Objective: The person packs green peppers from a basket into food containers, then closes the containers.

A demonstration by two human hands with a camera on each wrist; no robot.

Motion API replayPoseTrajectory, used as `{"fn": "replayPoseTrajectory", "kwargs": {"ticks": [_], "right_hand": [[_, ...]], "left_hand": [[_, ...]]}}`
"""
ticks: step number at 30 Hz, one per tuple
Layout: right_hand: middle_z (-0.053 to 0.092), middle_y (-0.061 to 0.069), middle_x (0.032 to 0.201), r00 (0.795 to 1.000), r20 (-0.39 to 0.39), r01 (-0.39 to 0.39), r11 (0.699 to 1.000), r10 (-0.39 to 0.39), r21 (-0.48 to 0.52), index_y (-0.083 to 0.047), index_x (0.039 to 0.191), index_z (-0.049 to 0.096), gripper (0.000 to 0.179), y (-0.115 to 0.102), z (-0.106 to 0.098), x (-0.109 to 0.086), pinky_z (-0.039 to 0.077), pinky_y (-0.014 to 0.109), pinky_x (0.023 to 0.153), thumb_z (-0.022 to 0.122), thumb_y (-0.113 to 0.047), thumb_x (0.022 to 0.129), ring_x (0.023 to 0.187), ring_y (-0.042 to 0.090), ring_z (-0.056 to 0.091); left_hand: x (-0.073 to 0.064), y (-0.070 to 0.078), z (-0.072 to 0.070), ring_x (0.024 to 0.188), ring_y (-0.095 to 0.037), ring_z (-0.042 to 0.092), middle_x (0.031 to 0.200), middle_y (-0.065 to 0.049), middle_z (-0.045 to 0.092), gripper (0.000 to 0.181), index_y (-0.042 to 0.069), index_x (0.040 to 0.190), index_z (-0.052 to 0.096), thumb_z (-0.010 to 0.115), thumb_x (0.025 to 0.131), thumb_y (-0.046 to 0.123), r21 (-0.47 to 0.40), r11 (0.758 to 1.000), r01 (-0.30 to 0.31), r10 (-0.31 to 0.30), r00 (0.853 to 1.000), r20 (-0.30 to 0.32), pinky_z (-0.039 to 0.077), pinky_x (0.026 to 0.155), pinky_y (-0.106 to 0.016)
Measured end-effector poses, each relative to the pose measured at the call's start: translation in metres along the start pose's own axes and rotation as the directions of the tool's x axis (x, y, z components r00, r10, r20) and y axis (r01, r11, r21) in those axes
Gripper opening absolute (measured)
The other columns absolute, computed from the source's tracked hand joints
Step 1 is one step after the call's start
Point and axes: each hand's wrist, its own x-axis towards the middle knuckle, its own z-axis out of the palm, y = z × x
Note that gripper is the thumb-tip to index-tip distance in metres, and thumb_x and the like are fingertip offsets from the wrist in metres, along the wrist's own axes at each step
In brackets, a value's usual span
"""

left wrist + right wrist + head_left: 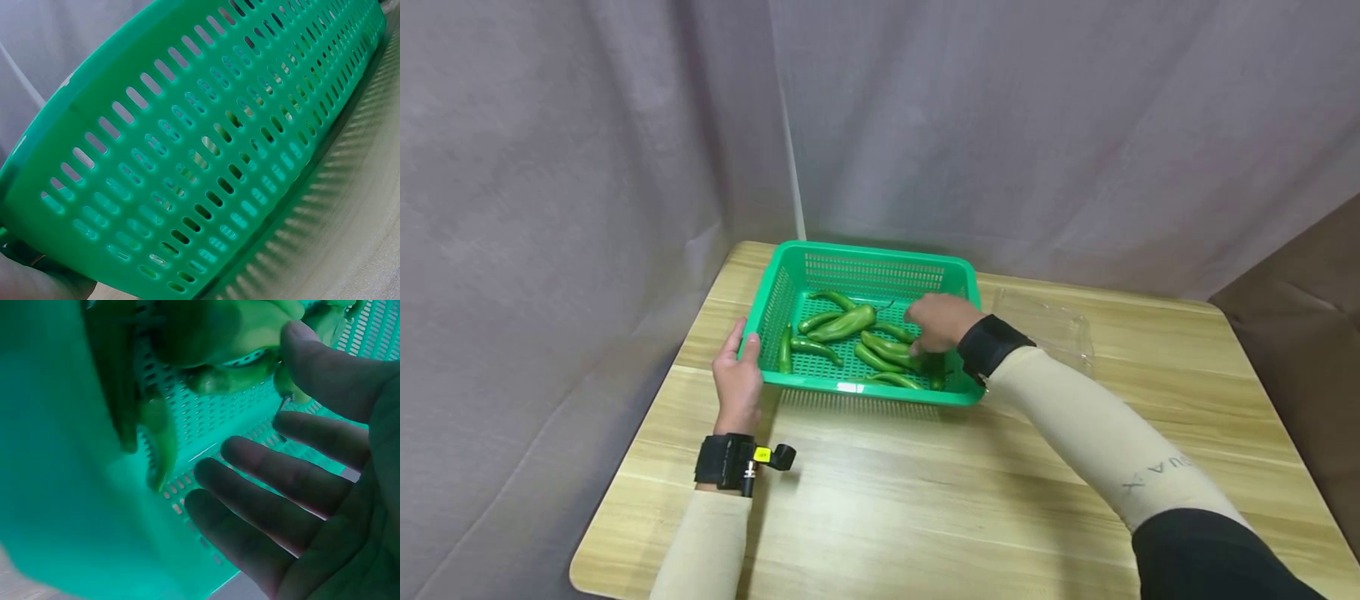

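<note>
A green slotted plastic basket (880,395) stands on the table with several green chili peppers (844,324) lying loose on its floor. My left hand (739,385) grips the basket's left end near the front corner, thumb over the rim and fingers along the outside. Only part of that hand (37,282) shows in the left wrist view, below the basket wall (47,234). Inside the basket's right half, my right hand (946,321) reaches down over the peppers. Its fingers (281,472) are spread and nearly straight in the right wrist view, with a pepper stem close to the index fingertip.
A clear plastic container (1052,321) sits on the table just right of the basket, partly behind my right forearm. Grey curtains (1000,150) hang behind and left of the wooden table (880,500). A brown panel (1300,333) borders its right side.
</note>
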Motion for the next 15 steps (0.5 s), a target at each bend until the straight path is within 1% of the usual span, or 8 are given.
{"fn": "replayPoseTrajectory", "kwargs": {"ticks": [3, 6, 8, 12, 13, 15], "right_hand": [[0.066, 0.016, 0.142, 0.999, 0.04, 0.015, 1.0, -0.014, -0.02, -0.004, 0.143, 0.062, 0.059, -0.005, 0.001, 0.004, 0.055, 0.05, 0.109, 0.079, -0.033, 0.094, 0.13, 0.036, 0.064], [0.066, 0.016, 0.141, 0.997, 0.061, 0.039, 0.999, -0.038, -0.019, -0.002, 0.142, 0.062, 0.056, -0.007, 0.003, 0.008, 0.055, 0.049, 0.11, 0.078, -0.03, 0.095, 0.129, 0.036, 0.063], [0.068, 0.016, 0.137, 0.996, 0.076, 0.052, 0.999, -0.051, -0.016, -0.001, 0.138, 0.064, 0.051, -0.009, 0.006, 0.01, 0.056, 0.048, 0.108, 0.077, -0.026, 0.095, 0.125, 0.035, 0.065], [0.072, 0.015, 0.128, 0.992, 0.09, 0.091, 0.995, -0.087, -0.044, -0.001, 0.132, 0.067, 0.044, -0.014, 0.012, 0.017, 0.059, 0.045, 0.102, 0.078, -0.02, 0.094, 0.116, 0.031, 0.069], [0.072, 0.015, 0.128, 0.991, 0.094, 0.099, 0.994, -0.095, -0.044, -0.002, 0.133, 0.067, 0.044, -0.015, 0.013, 0.019, 0.059, 0.045, 0.102, 0.078, -0.02, 0.093, 0.116, 0.031, 0.069], [0.071, 0.015, 0.132, 0.99, 0.101, 0.103, 0.994, -0.099, -0.04, -0.003, 0.138, 0.065, 0.05, -0.018, 0.016, 0.022, 0.058, 0.044, 0.105, 0.079, -0.019, 0.093, 0.121, 0.032, 0.068]], "left_hand": [[0.001, -0.001, 0.0, 0.162, -0.02, 0.02, 0.173, -0.002, 0.028, 0.052, 0.017, 0.162, 0.038, 0.049, 0.111, 0.022, 0.002, 1.0, -0.005, 0.005, 1.0, -0.001, 0.02, 0.135, -0.038], [0.002, -0.002, 0.0, 0.162, -0.021, 0.019, 0.173, -0.003, 0.028, 0.052, 0.017, 0.161, 0.039, 0.049, 0.111, 0.021, 0.003, 1.0, -0.008, 0.008, 1.0, -0.001, 0.02, 0.135, -0.038], [0.002, -0.002, 0.0, 0.162, -0.022, 0.018, 0.173, -0.004, 0.026, 0.052, 0.016, 0.161, 0.038, 0.049, 0.111, 0.021, 0.0, 1.0, -0.012, 0.012, 1.0, -0.002, 0.019, 0.135, -0.039], [0.002, -0.002, 0.001, 0.163, -0.022, 0.018, 0.173, -0.004, 0.027, 0.052, 0.016, 0.161, 0.039, 0.05, 0.111, 0.021, 0.005, 1.0, -0.012, 0.012, 1.0, -0.003, 0.019, 0.135, -0.04], [0.002, -0.002, 0.001, 0.163, -0.022, 0.018, 0.173, -0.004, 0.026, 0.052, 0.016, 0.161, 0.039, 0.05, 0.111, 0.021, 0.005, 1.0, -0.012, 0.012, 1.0, -0.003, 0.018, 0.135, -0.04], [0.002, -0.003, 0.0, 0.163, -0.022, 0.018, 0.174, -0.003, 0.026, 0.052, 0.017, 0.161, 0.038, 0.05, 0.111, 0.021, 0.01, 1.0, -0.003, 0.003, 1.0, -0.002, 0.018, 0.135, -0.041]]}}
